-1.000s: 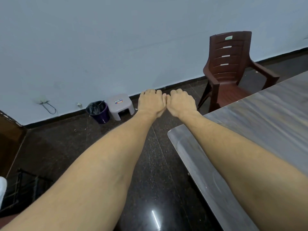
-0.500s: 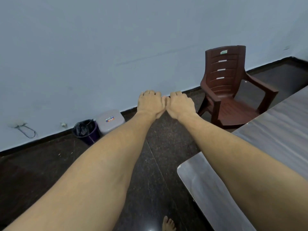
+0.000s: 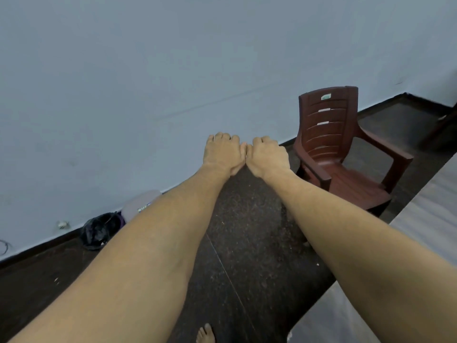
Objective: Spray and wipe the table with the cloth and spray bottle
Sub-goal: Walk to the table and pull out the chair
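Observation:
Both my arms stretch straight forward over the dark floor. My left hand (image 3: pixel 222 153) and my right hand (image 3: pixel 268 155) are side by side, touching at the thumbs, backs up, with the fingers curled under and nothing in them. The grey wood-grain table (image 3: pixel 427 214) runs along the right edge, and its near corner shows under my right forearm. Neither cloth nor spray bottle is in view.
A brown plastic armchair (image 3: pixel 331 134) stands by the wall, just beyond the table's far end. A black-lined bin (image 3: pixel 99 230) and a pale stool (image 3: pixel 138 206), half hidden by my left forearm, sit at the wall's foot. A bare foot (image 3: pixel 205 334) shows at the bottom.
The view has swung left and up, so the table has slid toward the right edge. My hands have stayed together, and their fingers have curled further under.

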